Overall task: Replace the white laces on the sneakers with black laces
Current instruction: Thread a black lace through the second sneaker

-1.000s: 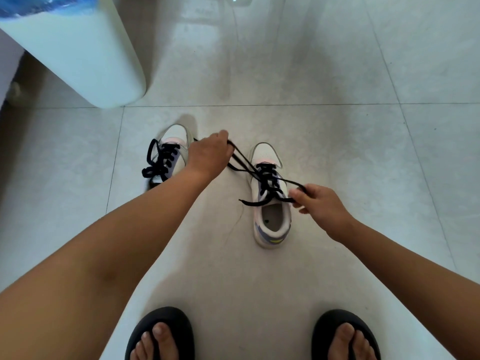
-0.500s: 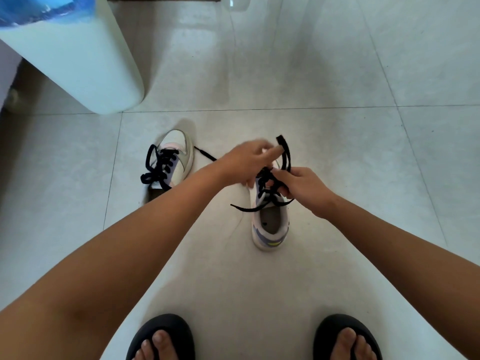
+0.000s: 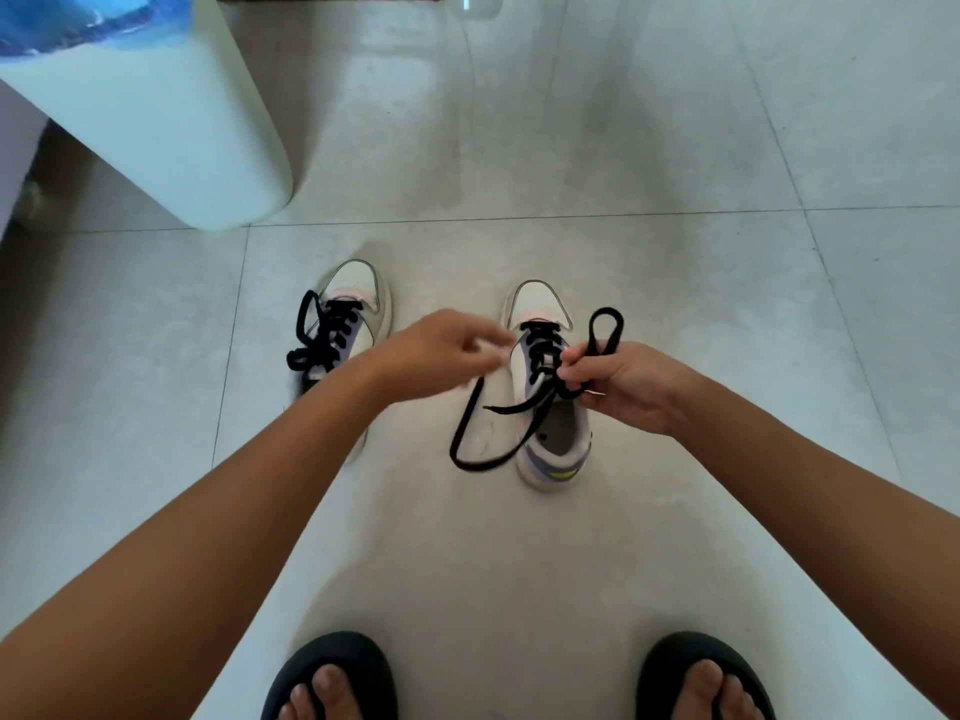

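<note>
The right hand point(image 3: 628, 387) pinched a loop of the black lace point(image 3: 605, 330) over the right sneaker point(image 3: 550, 407), which stood on the floor point(image 3: 675, 283) at centre. The left hand point(image 3: 441, 350), at its 9 o'clock, was blurred; whether it held the lace's free end I cannot tell. At 9 o'clock again stood the left sneaker point(image 3: 358, 298), black-laced. Two black sandals point(image 3: 332, 662) sat at 6 o'clock.

— From where do we look?
— From our own head, facing forward and steeply down at the tiled floor point(image 3: 675, 148), wide-angled, lines bowing toward the edges.
— How near?
— Our forearms fill the lower corners; our slippered feet point(image 3: 332, 678) cross the bottom edge.
</note>
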